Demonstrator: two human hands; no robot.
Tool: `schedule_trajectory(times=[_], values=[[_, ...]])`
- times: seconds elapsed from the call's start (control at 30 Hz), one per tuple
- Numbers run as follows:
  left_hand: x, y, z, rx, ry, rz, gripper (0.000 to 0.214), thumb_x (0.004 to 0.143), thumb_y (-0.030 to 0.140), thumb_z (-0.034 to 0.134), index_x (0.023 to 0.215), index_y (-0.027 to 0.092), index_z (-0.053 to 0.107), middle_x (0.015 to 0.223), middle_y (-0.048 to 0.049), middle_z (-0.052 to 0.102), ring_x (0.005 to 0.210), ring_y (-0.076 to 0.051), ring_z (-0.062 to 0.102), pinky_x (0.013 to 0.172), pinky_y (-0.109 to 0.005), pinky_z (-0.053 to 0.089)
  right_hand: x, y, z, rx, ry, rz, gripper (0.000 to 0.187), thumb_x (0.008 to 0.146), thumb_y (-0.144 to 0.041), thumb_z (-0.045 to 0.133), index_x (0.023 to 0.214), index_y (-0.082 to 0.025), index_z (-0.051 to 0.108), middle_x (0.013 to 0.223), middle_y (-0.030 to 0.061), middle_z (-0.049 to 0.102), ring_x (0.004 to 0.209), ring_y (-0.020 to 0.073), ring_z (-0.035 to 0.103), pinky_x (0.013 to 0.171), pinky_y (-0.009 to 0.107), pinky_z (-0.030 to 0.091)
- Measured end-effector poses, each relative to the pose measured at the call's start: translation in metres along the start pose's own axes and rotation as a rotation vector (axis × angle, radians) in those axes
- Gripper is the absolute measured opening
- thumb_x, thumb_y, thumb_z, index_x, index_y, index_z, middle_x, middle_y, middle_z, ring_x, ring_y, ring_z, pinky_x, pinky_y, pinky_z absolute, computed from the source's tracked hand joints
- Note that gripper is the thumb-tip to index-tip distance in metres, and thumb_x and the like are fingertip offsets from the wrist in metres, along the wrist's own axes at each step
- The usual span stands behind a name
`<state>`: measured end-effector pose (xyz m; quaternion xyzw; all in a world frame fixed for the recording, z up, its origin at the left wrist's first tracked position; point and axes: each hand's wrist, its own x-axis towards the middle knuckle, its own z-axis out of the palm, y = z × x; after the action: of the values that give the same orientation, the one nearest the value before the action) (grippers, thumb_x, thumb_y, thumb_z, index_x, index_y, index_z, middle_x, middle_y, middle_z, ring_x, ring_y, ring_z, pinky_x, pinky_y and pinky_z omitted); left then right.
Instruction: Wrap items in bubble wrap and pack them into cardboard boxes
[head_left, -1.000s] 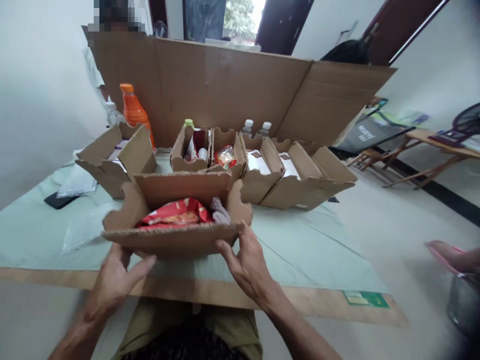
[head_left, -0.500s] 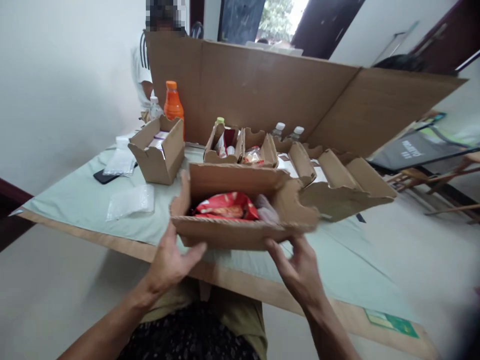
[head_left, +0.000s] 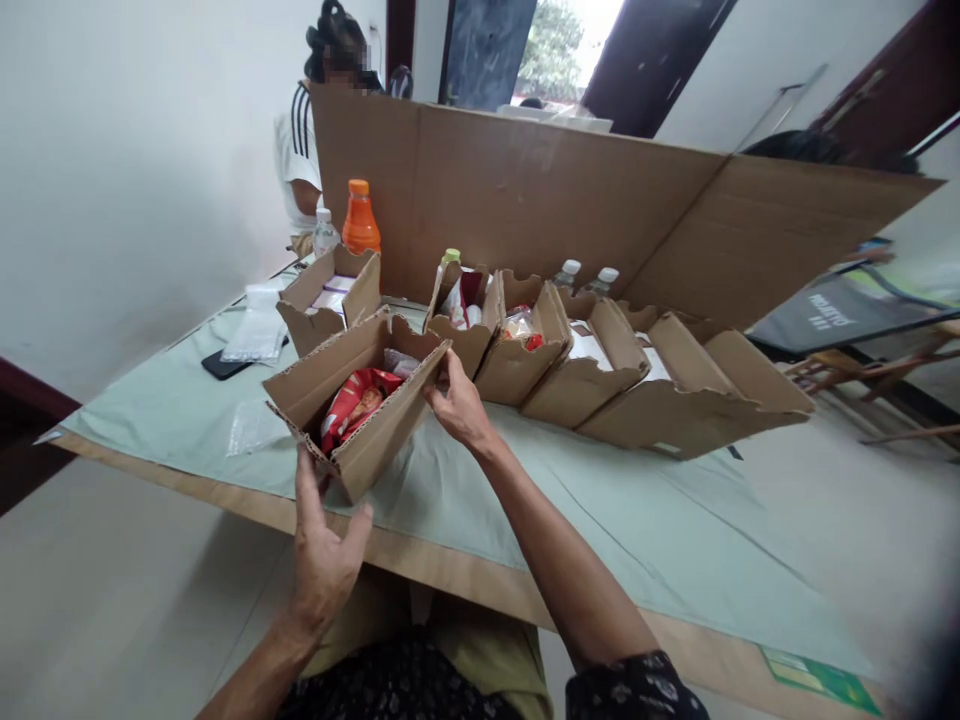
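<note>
An open cardboard box (head_left: 394,425) is turned at an angle near the table's front edge. Inside it lie a red food packet (head_left: 356,405) and a greyish, clear-wrapped item (head_left: 401,363). My right hand (head_left: 459,400) grips the far right corner of the box, thumb on the outer side. At the near end, my left hand (head_left: 324,545) supports it with the fingers against the cardboard, while the thumb stands away from it; some of those fingertips are hidden. Just left of the box a clear plastic bag (head_left: 255,427) lies on the cloth.
Several cardboard boxes with goods stand in a row behind, the nearest being a box (head_left: 525,365). A further box (head_left: 304,325) stands left, near an orange bottle (head_left: 361,225). A tall cardboard panel (head_left: 540,185) backs the table. A person (head_left: 300,150) sits beyond it.
The box has moved left and turned from facing me broadside to pointing away. My right hand has shifted to its far corner, my left to its near end.
</note>
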<state>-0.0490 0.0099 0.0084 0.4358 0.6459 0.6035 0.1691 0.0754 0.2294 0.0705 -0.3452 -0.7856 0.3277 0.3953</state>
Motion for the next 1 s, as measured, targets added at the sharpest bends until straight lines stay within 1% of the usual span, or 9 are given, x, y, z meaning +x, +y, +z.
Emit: schedule_trajectory(times=[0.1,0.23,0.33,0.43,0.53,0.6,0.73,0.87,1.0], values=[[0.002,0.005,0.007,-0.002,0.061,0.011,0.094,0.091,0.03,0.068,0.167,0.028,0.015,0.174,-0.0143,0.019,0.158,-0.037,0.029,0.126,-0.057,0.033,0.014,0.007,0.019,0.037,0.082,-0.021,0.076,0.084,-0.019,0.057,0.158,-0.02,0.038,0.153,0.0134,0.056,0.142,0.0279,0.053,0.122,0.051,0.041],[0.005,0.005,0.012,0.004,0.039,0.041,0.095,0.089,0.026,0.069,0.167,0.03,0.015,0.175,-0.0119,0.017,0.16,-0.036,0.024,0.126,-0.055,0.035,0.024,0.015,0.041,0.067,0.156,-0.021,0.071,0.089,-0.019,0.05,0.158,-0.018,0.037,0.158,0.0125,0.051,0.149,0.0244,0.045,0.127,0.049,0.036],[0.004,0.002,0.013,0.017,0.037,0.043,0.094,0.089,0.026,0.069,0.167,0.032,0.016,0.175,-0.011,0.017,0.161,-0.037,0.022,0.126,-0.056,0.036,0.027,0.017,0.052,0.049,0.202,-0.024,0.068,0.088,-0.016,0.045,0.156,-0.016,0.041,0.159,0.0123,0.049,0.151,0.0232,0.043,0.129,0.047,0.032],[0.002,0.0,0.016,0.001,0.034,0.034,0.091,0.091,0.026,0.067,0.167,0.035,0.017,0.175,-0.0108,0.017,0.159,-0.038,0.025,0.123,-0.058,0.04,0.027,0.015,0.062,0.025,0.229,-0.041,0.067,0.087,-0.013,0.043,0.153,-0.015,0.046,0.16,0.0123,0.048,0.152,0.023,0.04,0.131,0.046,0.029],[0.004,-0.001,0.02,0.007,0.03,0.043,0.089,0.092,0.025,0.065,0.166,0.036,0.017,0.175,-0.0105,0.018,0.159,-0.038,0.025,0.121,-0.058,0.043,0.025,0.013,0.069,0.039,0.242,-0.06,0.065,0.087,-0.012,0.041,0.151,-0.019,0.049,0.157,0.0097,0.052,0.15,0.0217,0.043,0.13,0.045,0.03],[0.005,-0.002,0.021,0.03,0.031,0.058,0.088,0.092,0.025,0.066,0.166,0.037,0.019,0.175,-0.0101,0.018,0.159,-0.038,0.026,0.121,-0.058,0.042,0.02,0.015,0.072,0.062,0.261,-0.048,0.06,0.089,-0.015,0.042,0.148,-0.022,0.053,0.153,0.0087,0.056,0.146,0.0217,0.047,0.128,0.045,0.033],[0.013,-0.006,0.023,0.069,-0.003,0.066,0.086,0.092,0.024,0.066,0.165,0.037,0.022,0.174,-0.0098,0.019,0.157,-0.037,0.03,0.12,-0.058,0.043,0.003,0.034,0.079,0.136,0.302,0.063,0.045,0.093,-0.025,0.045,0.136,-0.021,0.06,0.144,0.0114,0.063,0.137,0.0234,0.055,0.122,0.044,0.04],[0.036,-0.005,0.036,0.08,-0.049,0.077,0.089,0.089,0.026,0.067,0.165,0.031,0.022,0.174,-0.0136,0.02,0.159,-0.038,0.026,0.121,-0.057,0.042,-0.013,0.062,0.09,0.17,0.314,0.195,0.042,0.089,-0.023,0.048,0.128,-0.017,0.062,0.129,0.0151,0.069,0.121,0.0258,0.065,0.111,0.045,0.049],[0.084,-0.008,0.063,0.057,-0.106,0.061,0.093,0.085,0.025,0.067,0.165,0.028,0.02,0.175,-0.016,0.014,0.161,-0.038,0.019,0.12,-0.059,0.041,-0.015,0.08,0.096,0.198,0.346,0.276,0.042,0.087,-0.021,0.047,0.127,-0.018,0.058,0.124,0.0141,0.07,0.11,0.0242,0.067,0.104,0.043,0.053]])
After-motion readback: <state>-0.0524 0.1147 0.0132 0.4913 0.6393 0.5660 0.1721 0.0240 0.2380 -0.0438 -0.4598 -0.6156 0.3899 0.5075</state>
